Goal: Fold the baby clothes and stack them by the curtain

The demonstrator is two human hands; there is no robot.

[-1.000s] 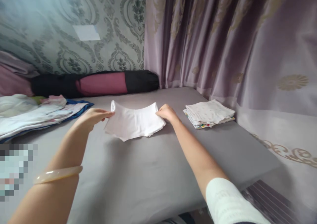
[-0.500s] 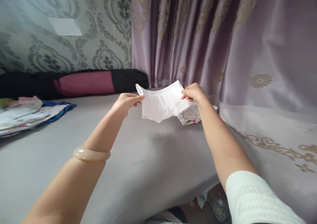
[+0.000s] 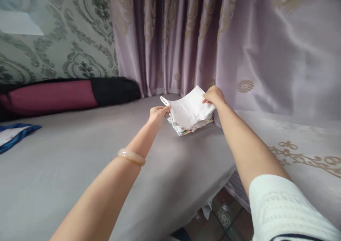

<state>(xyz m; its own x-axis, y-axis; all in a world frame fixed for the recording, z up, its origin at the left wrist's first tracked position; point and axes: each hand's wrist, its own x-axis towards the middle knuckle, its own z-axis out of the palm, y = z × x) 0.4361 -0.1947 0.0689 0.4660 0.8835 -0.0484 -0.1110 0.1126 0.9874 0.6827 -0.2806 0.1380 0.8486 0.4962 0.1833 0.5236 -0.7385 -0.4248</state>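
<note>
A folded white cloth garment is stretched between my two hands, over a stack of folded printed clothes. My left hand pinches its left edge, where a loop of fabric sticks up. My right hand grips the right edge, fingers closed over the cloth. The garment sags in the middle and covers most of the stack, whose coloured print shows along the front. Whether its underside rests fully on the stack I cannot tell. A pale bangle circles my left wrist.
The stack stands on a grey bed sheet near a purple curtain. A long black and maroon bundle lies along the patterned wall. At the far left is a blue-edged cloth. The bed's edge drops to a tiled floor at lower right.
Both hands have carried the white garment to the right, from beside the stack to over it. The view has swung right, so the bundle and blue-edged cloth sit further left.
</note>
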